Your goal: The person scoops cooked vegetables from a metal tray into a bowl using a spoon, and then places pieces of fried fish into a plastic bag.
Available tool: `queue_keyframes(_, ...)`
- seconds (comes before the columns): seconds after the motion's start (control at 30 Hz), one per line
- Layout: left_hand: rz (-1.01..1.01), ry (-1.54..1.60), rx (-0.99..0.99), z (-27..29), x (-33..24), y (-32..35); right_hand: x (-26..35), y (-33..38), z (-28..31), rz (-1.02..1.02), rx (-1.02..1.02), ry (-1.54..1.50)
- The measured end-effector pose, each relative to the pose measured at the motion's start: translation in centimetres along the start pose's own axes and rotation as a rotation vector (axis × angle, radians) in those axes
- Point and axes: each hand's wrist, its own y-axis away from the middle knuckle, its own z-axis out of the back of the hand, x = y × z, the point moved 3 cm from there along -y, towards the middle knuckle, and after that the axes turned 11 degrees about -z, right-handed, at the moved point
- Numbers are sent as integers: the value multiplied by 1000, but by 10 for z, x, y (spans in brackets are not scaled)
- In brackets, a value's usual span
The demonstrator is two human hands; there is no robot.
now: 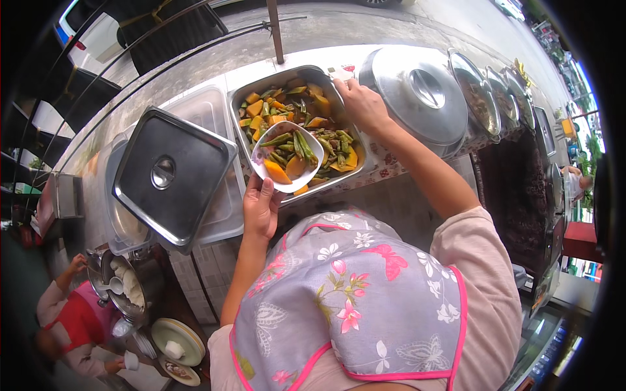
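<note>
My left hand (259, 207) grips a small white bowl (306, 185) with a floral pattern from its near side. In the bowl lie green okra pods (305, 144) and chunks of orange squash (277, 173). It is held over a rectangular metal food pan (340, 181) filled with more cooked squash and green vegetables. At the pan's far right corner, my right hand (360, 101) has its fingers curled closed by the rim. Whatever those fingers hold is hidden from view.
Left of the pan, a dark metal lid (171, 156) rests on clear plastic containers (218, 221). A large round lidded pot (417, 94) stands to the right, with several glass-lidded dishes (475, 91) beyond. Lower left, another person (81, 309) works beside a pot of rice (127, 283).
</note>
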Motion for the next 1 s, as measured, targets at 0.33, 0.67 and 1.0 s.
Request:
queue_keyframes(0.33, -24, -1, -58, 4, 3, 7, 0, 48, -42, -170, 312, -144)
queue_keyframes(0.67, -10, -2, -81, 6, 9, 5, -9, 43, -28, -158, 479, -344)
queue_keyframes(1.0, -5, -25, -120, 9, 11, 9, -17, 45, -47, -187, 551, -475)
